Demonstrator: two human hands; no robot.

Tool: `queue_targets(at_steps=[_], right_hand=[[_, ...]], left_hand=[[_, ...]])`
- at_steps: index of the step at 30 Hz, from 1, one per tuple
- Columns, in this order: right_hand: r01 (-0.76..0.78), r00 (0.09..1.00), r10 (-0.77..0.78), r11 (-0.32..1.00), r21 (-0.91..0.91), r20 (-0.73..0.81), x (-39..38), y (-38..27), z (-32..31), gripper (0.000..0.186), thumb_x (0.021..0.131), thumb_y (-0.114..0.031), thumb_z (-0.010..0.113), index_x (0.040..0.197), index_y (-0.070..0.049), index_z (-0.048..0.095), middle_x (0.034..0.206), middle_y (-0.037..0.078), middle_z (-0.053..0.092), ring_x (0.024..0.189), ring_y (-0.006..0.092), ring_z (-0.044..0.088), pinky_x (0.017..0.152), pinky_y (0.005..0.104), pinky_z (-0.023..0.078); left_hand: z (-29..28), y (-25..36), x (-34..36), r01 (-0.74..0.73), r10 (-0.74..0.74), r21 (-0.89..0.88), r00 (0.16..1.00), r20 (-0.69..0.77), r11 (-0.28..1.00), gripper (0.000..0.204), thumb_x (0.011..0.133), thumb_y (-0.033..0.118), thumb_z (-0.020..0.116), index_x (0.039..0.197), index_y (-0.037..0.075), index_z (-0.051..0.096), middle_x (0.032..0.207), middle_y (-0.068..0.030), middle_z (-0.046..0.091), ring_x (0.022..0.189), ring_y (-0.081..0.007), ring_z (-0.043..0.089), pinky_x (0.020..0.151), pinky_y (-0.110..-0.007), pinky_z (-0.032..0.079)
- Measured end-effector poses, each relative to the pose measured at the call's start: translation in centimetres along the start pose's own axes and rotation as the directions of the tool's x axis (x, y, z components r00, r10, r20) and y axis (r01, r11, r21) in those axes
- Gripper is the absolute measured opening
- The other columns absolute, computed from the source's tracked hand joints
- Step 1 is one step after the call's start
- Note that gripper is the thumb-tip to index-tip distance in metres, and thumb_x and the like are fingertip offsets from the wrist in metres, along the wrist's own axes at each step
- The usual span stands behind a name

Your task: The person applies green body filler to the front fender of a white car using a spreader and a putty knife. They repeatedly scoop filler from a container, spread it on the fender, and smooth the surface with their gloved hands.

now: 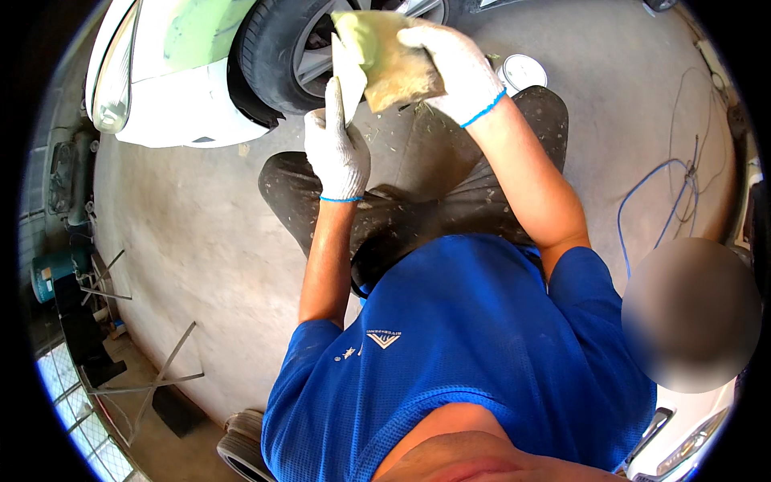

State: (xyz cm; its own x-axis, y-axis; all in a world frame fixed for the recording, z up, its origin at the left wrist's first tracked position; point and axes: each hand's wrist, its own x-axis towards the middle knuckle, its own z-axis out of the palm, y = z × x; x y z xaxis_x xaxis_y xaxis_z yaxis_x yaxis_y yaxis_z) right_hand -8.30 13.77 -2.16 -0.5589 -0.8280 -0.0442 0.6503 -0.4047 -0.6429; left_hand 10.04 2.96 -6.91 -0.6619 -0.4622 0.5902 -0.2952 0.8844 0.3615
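My left hand (337,161), in a white knitted glove, is closed around a pale, flat spreader (348,87), with the thumb lying up along it. Facing it, my right hand (466,68), also gloved, grips a flat mixing board (405,76) smeared with yellow-brown residue. A lump of yellow-green paste (359,44) sits at the board's upper left, beside the spreader; whether the blade touches it I cannot tell. Both hands are raised above my knees. Just beyond them is a car wheel (277,56), next to a white fender (189,40) with pale green filler patches.
A white tin (524,71) stands beyond my right knee. Blue hose (646,189) and thin cable lie at the right. Crossed metal stands (165,369) are at the left, with stacked tyres (241,450) at the lower left. Another white vehicle (691,442) shows at the lower right.
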Motion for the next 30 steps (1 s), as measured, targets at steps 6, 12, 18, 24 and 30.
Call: queue_targets(at_steps=[6,12,18,24,30], right_hand=[[0.298,0.917,-0.328,0.942,-0.158,-0.229,0.6,-4.1,-3.2,0.024,0.096,-0.011,0.058,0.116,-0.002,0.066,0.107,0.013,0.072,0.094,0.0257,0.073,0.085,0.0403,0.060],[0.403,0.896,-0.444,0.786,-0.469,0.027,-1.5,-3.8,-0.3,0.024,0.097,-0.010,0.057,0.117,-0.003,0.067,0.109,0.013,0.073,0.095,0.0264,0.073,0.087,0.0402,0.059],[0.501,0.859,-0.211,0.168,-0.849,0.466,-0.7,-3.2,1.4,0.026,0.097,-0.009,0.055,0.118,-0.004,0.069,0.110,0.013,0.073,0.096,0.0271,0.073,0.088,0.0402,0.058],[0.613,0.554,-0.440,-0.359,-0.704,0.707,-1.9,-3.7,2.2,0.027,0.092,-0.006,0.060,0.114,-0.011,0.074,0.111,0.011,0.073,0.100,0.0301,0.069,0.093,0.0396,0.055],[0.680,0.521,-0.386,-0.351,-0.643,0.761,-4.4,0.0,3.4,0.027,0.089,-0.005,0.066,0.113,-0.011,0.074,0.107,0.009,0.071,0.096,0.0279,0.069,0.089,0.0383,0.057]], left_hand=[[-3.6,0.9,-0.2,0.687,-0.424,-0.566,0.726,0.541,0.456,0.033,0.097,0.018,0.068,0.119,0.000,0.053,0.086,-0.0085,0.062,0.073,-0.0111,0.059,0.065,-0.031,0.052],[-5.3,2.0,1.0,0.744,-0.273,-0.597,0.667,0.693,0.301,0.035,0.088,0.019,0.080,0.112,0.000,0.063,0.084,0.0007,0.062,0.064,-0.0056,0.051,0.057,-0.023,0.043],[-5.1,1.5,1.2,0.700,-0.325,-0.589,0.712,0.623,0.404,0.032,0.090,0.023,0.079,0.109,0.002,0.065,0.078,0.0028,0.059,0.061,-0.0050,0.049,0.054,-0.022,0.040],[-5.0,1.4,1.0,0.600,-0.351,-0.683,0.799,0.488,0.416,0.038,0.092,0.018,0.077,0.121,-0.001,0.062,0.103,-0.0018,0.067,0.091,-0.0088,0.058,0.082,-0.027,0.050],[-5.0,2.5,1.8,0.577,-0.280,-0.724,0.817,0.504,0.380,0.040,0.094,0.010,0.071,0.131,-0.001,0.058,0.120,-0.0064,0.068,0.108,-0.0106,0.060,0.096,-0.029,0.049]])
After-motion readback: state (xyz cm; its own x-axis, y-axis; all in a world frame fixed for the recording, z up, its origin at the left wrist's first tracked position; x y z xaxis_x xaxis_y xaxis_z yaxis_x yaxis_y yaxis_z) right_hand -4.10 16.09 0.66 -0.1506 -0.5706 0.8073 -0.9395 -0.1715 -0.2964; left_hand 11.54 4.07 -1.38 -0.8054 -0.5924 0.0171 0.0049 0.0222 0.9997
